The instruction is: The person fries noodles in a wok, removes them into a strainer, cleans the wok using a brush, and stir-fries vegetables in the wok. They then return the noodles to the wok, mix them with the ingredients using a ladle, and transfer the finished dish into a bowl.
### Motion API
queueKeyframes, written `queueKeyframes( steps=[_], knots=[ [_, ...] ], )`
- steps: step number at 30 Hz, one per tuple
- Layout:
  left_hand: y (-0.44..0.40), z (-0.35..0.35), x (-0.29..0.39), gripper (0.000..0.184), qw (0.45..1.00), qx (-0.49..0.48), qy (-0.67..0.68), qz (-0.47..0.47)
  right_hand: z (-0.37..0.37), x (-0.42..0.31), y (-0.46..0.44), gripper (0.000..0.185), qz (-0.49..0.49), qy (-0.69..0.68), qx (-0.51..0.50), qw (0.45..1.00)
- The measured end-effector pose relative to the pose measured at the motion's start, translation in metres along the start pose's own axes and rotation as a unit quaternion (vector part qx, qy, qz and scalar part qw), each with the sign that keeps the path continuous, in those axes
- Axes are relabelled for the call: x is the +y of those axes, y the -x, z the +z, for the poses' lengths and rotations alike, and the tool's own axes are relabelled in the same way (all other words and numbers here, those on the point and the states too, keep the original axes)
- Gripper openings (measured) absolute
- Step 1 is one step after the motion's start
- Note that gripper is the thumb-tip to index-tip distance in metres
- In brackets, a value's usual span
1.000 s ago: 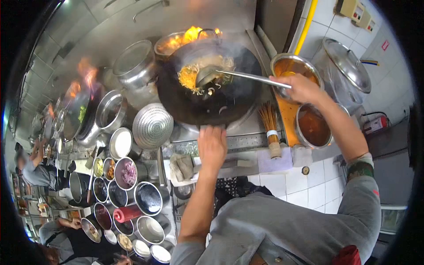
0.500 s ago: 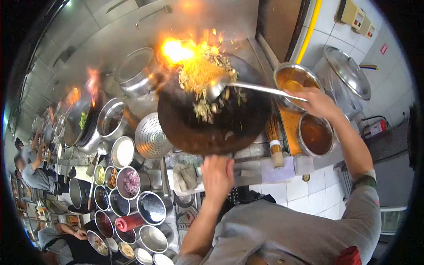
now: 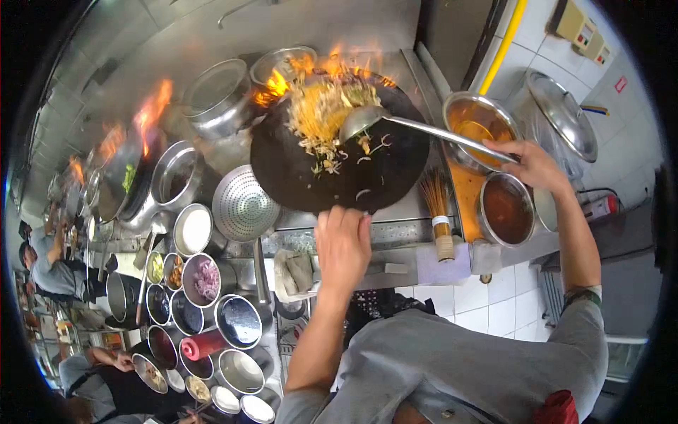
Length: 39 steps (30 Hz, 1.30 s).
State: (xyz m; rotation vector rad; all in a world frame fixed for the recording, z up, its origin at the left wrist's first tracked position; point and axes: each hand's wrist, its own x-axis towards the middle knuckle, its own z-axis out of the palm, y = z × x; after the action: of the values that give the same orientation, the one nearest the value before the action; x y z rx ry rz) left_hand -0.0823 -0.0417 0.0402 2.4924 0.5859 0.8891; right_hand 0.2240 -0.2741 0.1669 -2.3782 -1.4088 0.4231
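Note:
My left hand is closed on the near edge of a large dark wok; a handle, if there is one, is hidden under the fingers. With my right hand I grip the long handle of a steel ladle, its bowl against the food. Noodles mixed with vegetable pieces are heaped toward the wok's far side, with loose bits scattered nearer me. Flames rise behind and at the far left of the wok.
A perforated strainer lies left of the wok. Bowls of ingredients, including chopped onion, crowd the left. At right stand an oil pot, a sauce bowl and a bamboo brush. Co-workers stand far left.
The wok and my left hand have moved away from me. The bright fire over the food has shrunk to lower flames. The ladle bowl has shifted slightly right and farther up.

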Motion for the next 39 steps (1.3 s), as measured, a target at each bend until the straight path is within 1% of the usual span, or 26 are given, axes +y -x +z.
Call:
queueKeyframes(
  steps=[1, 2, 5, 7, 8, 9, 11, 13, 14, 15, 17, 18, 20, 21, 23, 24, 25, 26, 27, 28, 31, 32, 35, 36, 37, 39],
  knots=[
    [-0.022, 0.002, -0.004, 0.013, 1.0, 0.012, 0.011, 0.014, 0.001, 0.002, -0.001, 0.059, -0.025, -0.002, 0.023, 0.999],
    [-0.03, 0.011, -0.012, 0.014, 1.0, 0.008, -0.012, 0.017, 0.002, 0.002, -0.005, 0.058, -0.048, -0.006, 0.048, 0.998],
    [-0.046, 0.033, -0.027, 0.015, 0.998, 0.037, 0.006, 0.045, 0.069, -0.004, -0.051, 0.061, 0.024, -0.011, 0.06, 0.998],
    [-0.051, 0.033, -0.026, 0.014, 0.999, 0.013, -0.009, 0.041, 0.088, 0.006, -0.055, 0.057, -0.027, -0.013, -0.008, 1.0],
    [-0.053, 0.033, -0.028, 0.014, 0.999, 0.005, -0.016, 0.037, 0.077, 0.012, -0.044, 0.054, -0.063, -0.038, -0.01, 0.997],
    [-0.048, 0.032, -0.029, 0.014, 0.999, -0.003, -0.025, 0.023, 0.064, 0.029, -0.037, 0.055, -0.083, -0.016, -0.012, 0.996],
    [-0.026, 0.032, -0.023, 0.014, 0.999, -0.024, -0.027, 0.005, 0.035, 0.012, -0.039, 0.057, 0.0, 0.047, -0.036, 0.998],
    [-0.022, 0.008, 0.009, 0.014, 0.999, -0.034, -0.025, 0.004, 0.007, 0.018, -0.043, 0.058, -0.04, 0.034, -0.043, 0.998],
    [-0.017, -0.011, 0.035, 0.014, 1.0, -0.013, 0.01, -0.005, 0.004, 0.022, -0.045, 0.058, -0.06, 0.02, -0.056, 0.996],
    [-0.018, -0.008, 0.035, 0.014, 1.0, -0.009, 0.007, -0.01, 0.001, 0.038, -0.044, 0.062, -0.068, -0.105, -0.089, 0.988],
    [-0.033, 0.002, 0.033, 0.013, 1.0, 0.007, 0.0, -0.01, -0.007, 0.021, -0.05, 0.066, 0.034, -0.081, -0.168, 0.982],
    [-0.034, 0.024, 0.016, 0.012, 1.0, 0.025, -0.015, -0.001, 0.002, 0.019, -0.058, 0.065, 0.0, -0.042, -0.114, 0.993],
    [-0.012, 0.041, -0.003, 0.014, 0.999, 0.019, -0.033, 0.005, 0.036, 0.023, -0.07, 0.063, -0.062, 0.034, -0.018, 0.997],
    [0.001, 0.045, -0.009, 0.015, 0.999, 0.019, -0.042, 0.005, 0.034, 0.02, -0.065, 0.063, -0.052, 0.074, 0.001, 0.996],
    [0.031, 0.023, 0.005, 0.012, 1.0, 0.006, -0.016, 0.011, 0.035, 0.005, -0.047, 0.062, -0.03, 0.149, 0.038, 0.988],
    [0.03, 0.005, 0.02, 0.011, 1.0, 0.005, -0.003, 0.019, 0.035, 0.023, -0.039, 0.061, -0.086, 0.147, 0.072, 0.983],
    [0.03, -0.01, 0.035, 0.01, 1.0, 0.002, 0.012, 0.017, 0.024, 0.027, -0.034, 0.061, -0.071, 0.092, 0.04, 0.992],
    [0.009, -0.018, 0.042, 0.009, 0.999, 0.032, -0.008, 0.014, 0.013, 0.025, -0.026, 0.06, -0.057, 0.032, -0.005, 0.998],
    [-0.012, -0.023, 0.043, 0.01, 0.998, 0.044, 0.019, 0.026, 0.002, 0.027, -0.025, 0.06, -0.044, -0.025, -0.037, 0.998],
    [-0.027, -0.017, 0.038, 0.011, 0.999, 0.039, 0.015, 0.024, -0.005, 0.041, -0.031, 0.057, -0.067, -0.092, -0.081, 0.99],
    [-0.02, 0.033, -0.004, 0.012, 0.999, 0.031, -0.02, 0.011, 0.006, 0.018, -0.052, 0.056, -0.051, 0.033, -0.069, 0.996],
    [-0.016, 0.047, -0.014, 0.012, 0.999, 0.034, -0.034, 0.005, 0.024, 0.03, -0.064, 0.056, -0.036, 0.066, -0.035, 0.997],
    [0.035, 0.043, -0.016, 0.012, 1.0, 0.005, -0.028, 0.007, 0.031, 0.007, -0.047, 0.057, -0.032, 0.113, 0.037, 0.992],
    [0.045, 0.029, -0.006, 0.01, 1.0, 0.021, 0.005, 0.02, 0.025, 0.018, -0.037, 0.06, -0.081, 0.14, 0.06, 0.985],
    [0.045, 0.011, 0.011, 0.009, 0.998, 0.04, 0.039, 0.029, 0.007, 0.027, -0.035, 0.06, -0.078, 0.094, 0.034, 0.992],
    [0.009, -0.016, 0.032, 0.009, 0.999, 0.034, 0.0, 0.012, -0.009, 0.032, -0.022, 0.062, -0.064, -0.015, -0.057, 0.996]
  ],
)
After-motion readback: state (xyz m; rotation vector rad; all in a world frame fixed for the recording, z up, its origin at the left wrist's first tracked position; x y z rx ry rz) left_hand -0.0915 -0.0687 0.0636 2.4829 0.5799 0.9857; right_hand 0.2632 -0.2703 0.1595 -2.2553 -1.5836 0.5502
